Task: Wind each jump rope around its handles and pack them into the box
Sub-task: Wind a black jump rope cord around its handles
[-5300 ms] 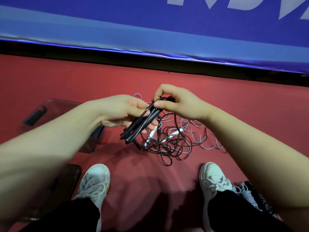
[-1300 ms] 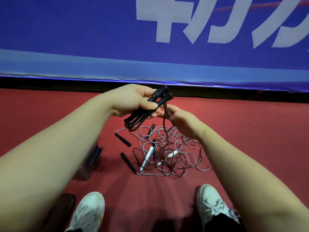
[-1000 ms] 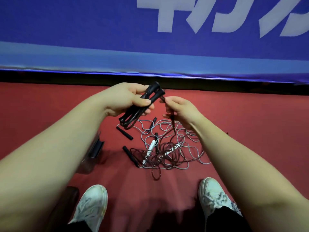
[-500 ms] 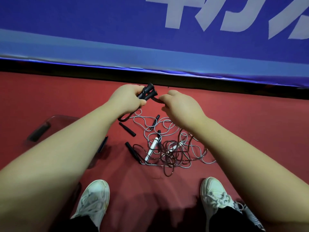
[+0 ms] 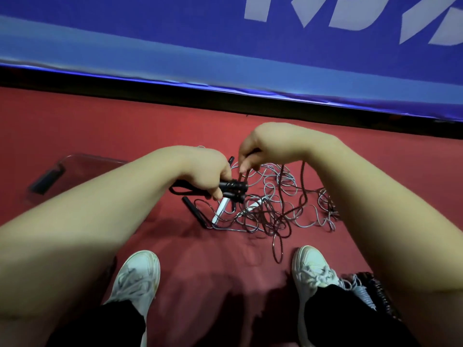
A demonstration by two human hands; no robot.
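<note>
Dim, wide-angle warp, perhaps slightly blurred

Black handles (image 5: 233, 187), dark rope (image 5: 303, 179) — red floor (image 5: 100, 126)

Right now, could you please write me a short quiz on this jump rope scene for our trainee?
1. True or false: the right hand pinches the dark rope just above the black handles.
2. Which hand grips the black handles? A) left hand B) right hand C) neither
3. Fill in: the clear box sits on the red floor, to the ____ of the tangled ropes.
Key: 1 true; 2 A; 3 left.
</note>
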